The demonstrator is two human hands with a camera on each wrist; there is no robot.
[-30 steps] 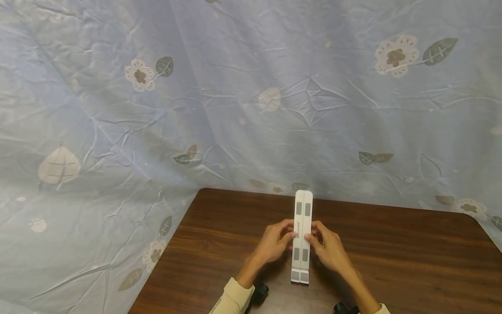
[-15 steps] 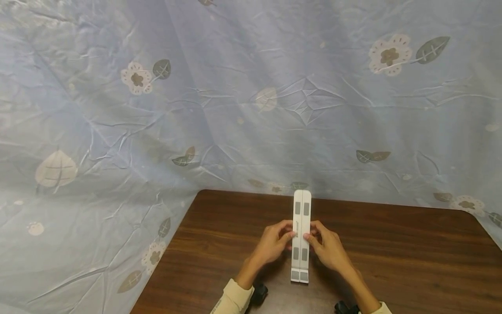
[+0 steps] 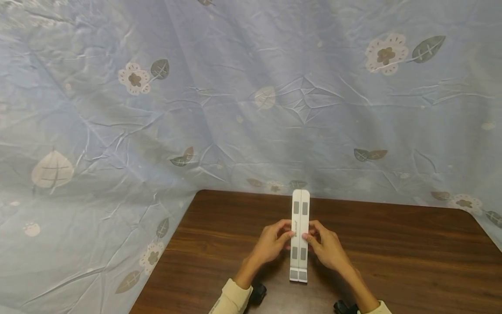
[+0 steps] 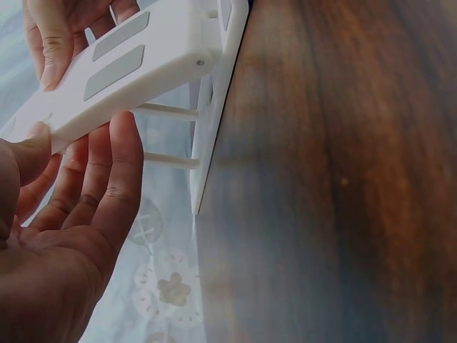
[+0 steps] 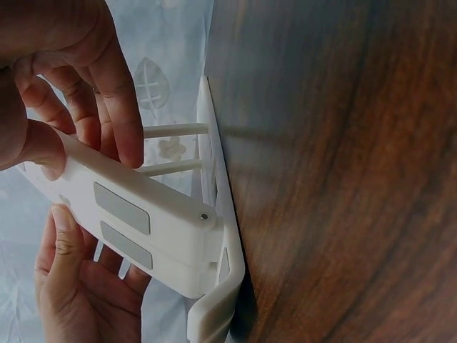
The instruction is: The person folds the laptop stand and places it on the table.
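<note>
A white folding laptop stand with grey rubber pads stands on the table, its two long bars side by side with a thin seam between them. My left hand holds the left bar, thumb on top and fingers along the side and underneath. On the other side, my right hand grips the right bar in the same way. Seen from the left wrist, the stand has its upper bars raised at a slant over a base on the tabletop. Thin support struts join them in the right wrist view.
The dark wood-grain table spreads to both sides, with rounded far corners. Behind and left of it hangs a wrinkled blue-grey cloth printed with flowers and leaves. Black wrist straps sit below the cream cuffs.
The head view has shifted slightly, so the scene slides a little left. Both hands keep the same hold, and the stand shows no clear movement on the table.
</note>
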